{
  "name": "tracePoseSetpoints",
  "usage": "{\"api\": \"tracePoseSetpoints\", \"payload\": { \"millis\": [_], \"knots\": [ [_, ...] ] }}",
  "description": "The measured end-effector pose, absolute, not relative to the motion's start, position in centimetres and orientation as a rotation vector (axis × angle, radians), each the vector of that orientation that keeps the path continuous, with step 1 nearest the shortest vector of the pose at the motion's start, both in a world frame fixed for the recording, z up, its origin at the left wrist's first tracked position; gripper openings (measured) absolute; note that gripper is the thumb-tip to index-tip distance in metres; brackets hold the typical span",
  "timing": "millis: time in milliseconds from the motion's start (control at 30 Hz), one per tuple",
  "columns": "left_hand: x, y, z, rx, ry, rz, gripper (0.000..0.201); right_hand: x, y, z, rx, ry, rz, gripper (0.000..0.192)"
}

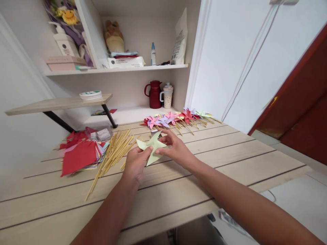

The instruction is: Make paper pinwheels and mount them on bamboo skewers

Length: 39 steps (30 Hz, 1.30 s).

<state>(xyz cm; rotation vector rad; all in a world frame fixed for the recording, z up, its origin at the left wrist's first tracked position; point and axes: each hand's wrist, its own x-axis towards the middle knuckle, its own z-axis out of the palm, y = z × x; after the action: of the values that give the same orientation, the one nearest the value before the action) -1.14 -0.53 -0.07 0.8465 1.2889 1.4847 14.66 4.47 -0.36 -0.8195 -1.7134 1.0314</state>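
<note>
1. Mid-bench, I hold a pale green paper pinwheel (152,146) just above the boards, my left hand (135,163) pinching its near edge.
2. My right hand (176,149) grips its right side, fingertips at the centre.
3. Wooden sticks (114,151) lie fanned just left of my hands, beside red paper squares (79,156).
4. Finished pinwheels (176,119) line the bench's far edge.

Left hand (135,163) and right hand (176,148) pinching (arms outstretched).
</note>
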Motion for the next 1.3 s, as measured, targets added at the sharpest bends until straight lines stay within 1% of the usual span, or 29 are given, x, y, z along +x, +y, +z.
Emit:
{"api": "tracePoseSetpoints", "payload": {
  "millis": [33, 67, 100, 133, 167, 233, 267, 333, 433, 467, 533, 600, 833, 933, 1033, 1167, 1300],
  "knots": [
    [-1.1, -0.6, -0.1, 0.872, 1.308, 1.473, 0.031, 14.7, 4.4, -0.3, -0.81, -1.711, 1.018, 0.087],
    [-1.0, -0.6, 0.0, 0.902, 1.335, 1.461, 0.031, 14.7, 4.4, -0.1, -0.807, -1.701, 0.986, 0.093],
    [-0.9, -0.7, 0.1, 0.934, 1.365, 1.447, 0.031, 14.7, 4.3, 0.1, -0.808, -1.682, 0.945, 0.094],
    [-0.8, -0.8, 0.1, 0.962, 1.391, 1.434, 0.031, 14.8, 4.2, 0.3, -0.811, -1.653, 0.912, 0.087],
    [-0.7, -0.9, 0.2, 0.983, 1.407, 1.425, 0.031, 14.8, 4.2, 0.6, -0.817, -1.614, 0.9, 0.072],
    [-0.4, -1.1, 0.3, 1.003, 1.398, 1.417, 0.028, 14.9, 4.2, 0.9, -0.834, -1.531, 0.948, 0.036],
    [-0.2, -1.2, 0.2, 1.005, 1.377, 1.41, 0.026, 15.0, 4.2, 0.9, -0.847, -1.492, 0.987, 0.029],
    [-0.1, -1.2, 0.1, 0.993, 1.34, 1.393, 0.023, 15.1, 4.4, 0.9, -0.864, -1.435, 1.043, 0.033],
    [-0.2, -1.0, 0.1, 0.905, 1.297, 1.37, 0.019, 15.2, 4.8, 0.5, -0.8, -1.416, 1.072, 0.03],
    [-0.3, -0.9, 0.2, 0.854, 1.277, 1.38, 0.018, 15.2, 4.9, 0.3, -0.772, -1.423, 1.077, 0.033],
    [-0.8, -0.6, 0.5, 0.739, 1.225, 1.433, 0.015, 15.3, 4.9, 0.1, -0.747, -1.449, 1.062, 0.04],
    [-1.5, -0.2, 0.9, 0.628, 1.182, 1.497, 0.016, 15.3, 4.8, -0.1, -0.752, -1.474, 1.003, 0.041],
    [-3.0, 0.2, 1.5, 0.438, 1.118, 1.584, 0.015, 14.8, 3.7, 0.1, -0.736, -1.642, 0.717, 0.033],
    [-2.8, 0.1, 1.6, 0.399, 1.104, 1.611, 0.015, 14.7, 3.3, 0.2, -0.723, -1.74, 0.472, 0.028],
    [-2.6, -0.1, 1.9, 0.347, 1.103, 1.635, 0.014, 14.8, 3.0, 0.0, -0.677, -1.839, 0.219, 0.027],
    [-2.6, -0.2, 2.0, 0.332, 1.062, 1.666, 0.01, 14.6, 2.7, -0.5, -0.655, -1.92, 0.05, 0.027],
    [-2.2, -0.1, 1.6, 0.391, 1.018, 1.667, 0.009, 14.1, 2.2, -0.9, -0.706, -1.992, -0.104, 0.023]
  ]
}}
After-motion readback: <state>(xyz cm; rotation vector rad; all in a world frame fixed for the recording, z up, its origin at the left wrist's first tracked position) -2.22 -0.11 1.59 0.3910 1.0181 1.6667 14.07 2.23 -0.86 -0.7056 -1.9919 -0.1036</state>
